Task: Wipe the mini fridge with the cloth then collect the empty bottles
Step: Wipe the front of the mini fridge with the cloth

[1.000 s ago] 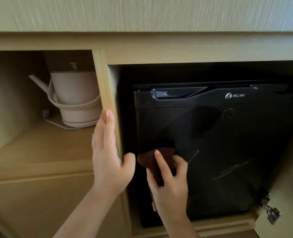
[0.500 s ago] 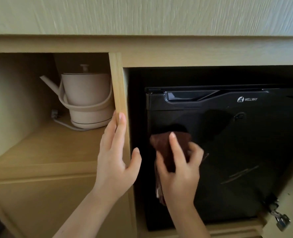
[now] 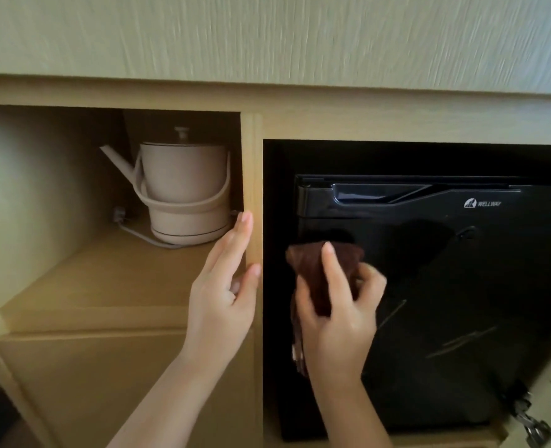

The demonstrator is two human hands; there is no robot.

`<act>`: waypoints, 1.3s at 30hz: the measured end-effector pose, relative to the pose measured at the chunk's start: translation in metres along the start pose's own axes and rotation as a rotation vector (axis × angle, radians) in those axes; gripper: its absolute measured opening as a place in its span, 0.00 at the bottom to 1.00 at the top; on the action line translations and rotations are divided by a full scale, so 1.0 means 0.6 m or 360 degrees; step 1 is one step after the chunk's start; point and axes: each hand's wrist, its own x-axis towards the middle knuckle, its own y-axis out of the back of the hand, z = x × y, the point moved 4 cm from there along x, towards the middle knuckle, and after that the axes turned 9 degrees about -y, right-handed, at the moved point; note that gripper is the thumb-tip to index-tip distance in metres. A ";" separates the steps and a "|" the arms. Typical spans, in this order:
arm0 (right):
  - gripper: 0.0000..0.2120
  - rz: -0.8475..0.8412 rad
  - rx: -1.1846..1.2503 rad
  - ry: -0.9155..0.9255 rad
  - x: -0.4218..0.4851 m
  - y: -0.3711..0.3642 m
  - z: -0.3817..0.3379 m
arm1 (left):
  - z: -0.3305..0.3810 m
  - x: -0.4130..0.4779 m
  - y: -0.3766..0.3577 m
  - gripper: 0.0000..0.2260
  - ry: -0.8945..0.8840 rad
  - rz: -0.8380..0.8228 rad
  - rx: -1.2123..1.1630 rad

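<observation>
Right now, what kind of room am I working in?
Probably a hotel guest room: a small black mini fridge built into a light wooden cabinet, with a beige electric kettle on the shelf beside it. The right hand holds a brown cloth against its door.
</observation>
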 end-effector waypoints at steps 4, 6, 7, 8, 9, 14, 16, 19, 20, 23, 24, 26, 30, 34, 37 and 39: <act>0.28 -0.0190 -0.0051 -0.0009 -0.043 0.002 0.033 | 0.005 0.002 0.000 0.30 0.0022 0.0014 -0.0039; 0.26 -0.0138 0.0001 -0.0022 -0.029 0.007 0.025 | 0.007 0.003 -0.001 0.31 0.0044 0.0007 -0.0064; 0.24 -0.0088 0.0047 -0.0044 -0.015 0.007 0.015 | 0.007 0.003 -0.001 0.31 0.0051 -0.0002 -0.0067; 0.23 -0.0036 0.0097 -0.0063 0.001 0.006 0.002 | 0.007 0.001 -0.001 0.31 0.0045 -0.0005 -0.0057; 0.23 0.0010 0.0137 -0.0072 0.018 0.003 -0.011 | 0.006 0.000 0.000 0.32 0.0032 -0.0006 -0.0042; 0.23 0.0076 0.0115 -0.0047 0.035 -0.007 -0.033 | 0.006 0.001 0.002 0.33 0.0039 -0.0017 -0.0020; 0.25 -0.0023 0.0048 0.0000 0.006 -0.009 -0.016 | 0.007 0.002 0.002 0.32 0.0052 -0.0006 -0.0022; 0.27 -0.0202 -0.0043 0.0031 -0.037 0.000 0.021 | 0.008 0.003 0.001 0.31 0.0070 -0.0030 -0.0023; 0.27 -0.0236 -0.0069 0.0032 -0.045 0.005 0.032 | 0.009 0.003 0.001 0.31 0.0053 -0.0040 0.0001; 0.29 -0.0244 -0.0002 -0.0062 -0.042 0.019 0.047 | 0.009 0.002 0.001 0.31 0.0053 -0.0056 0.0030; 0.29 -0.0177 0.0103 -0.0162 -0.026 0.026 0.044 | 0.009 0.002 0.000 0.32 0.0056 -0.0056 0.0026; 0.26 -0.0019 0.0357 -0.0389 0.019 0.034 0.032 | 0.010 0.002 -0.001 0.32 0.0046 -0.0063 0.0049; 0.23 0.0148 0.0332 -0.0381 0.064 0.036 0.014 | 0.007 -0.003 -0.005 0.32 -0.0036 -0.0121 0.0234; 0.25 -0.0063 0.0056 -0.0203 -0.007 0.031 0.037 | 0.021 -0.004 -0.013 0.27 -0.0137 -0.0089 0.0671; 0.27 -0.0188 0.0022 -0.0107 -0.001 0.041 0.052 | 0.062 0.006 -0.023 0.21 -0.0406 0.0035 0.0959; 0.26 -0.0057 0.0092 -0.0186 0.041 0.059 0.052 | 0.092 0.018 -0.039 0.19 -0.0529 0.0024 0.0943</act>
